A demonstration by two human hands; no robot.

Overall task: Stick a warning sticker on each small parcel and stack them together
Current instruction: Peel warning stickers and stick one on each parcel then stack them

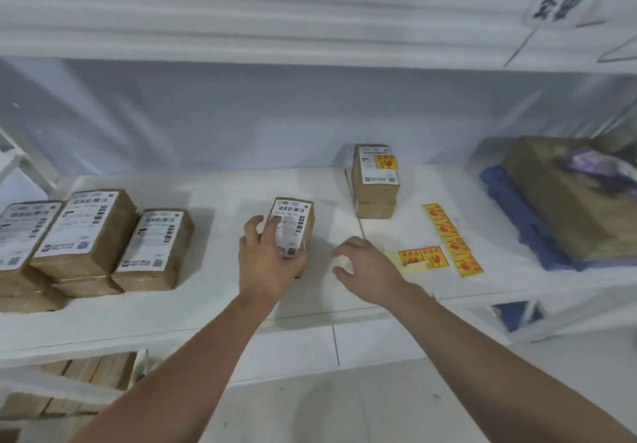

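A small brown parcel (295, 216) with a white shipping label lies on the white shelf (213, 304) at the centre. My left hand (267, 260) grips its near end, fingers curled over the label. My right hand (365, 266) hovers just right of the parcel, fingers loosely curled and holding nothing. A strip of yellow warning stickers (451, 239) lies to the right, with a shorter piece (422, 257) beside my right hand. Behind, a stack of two parcels (375, 180) carries a yellow sticker on the top one.
Several labelled parcels (86, 242) sit in stacks at the left of the shelf. A large brown package on blue cloth (572, 201) fills the right end. More boxes (86, 373) stand on the lower shelf at the left. An upper shelf hangs overhead.
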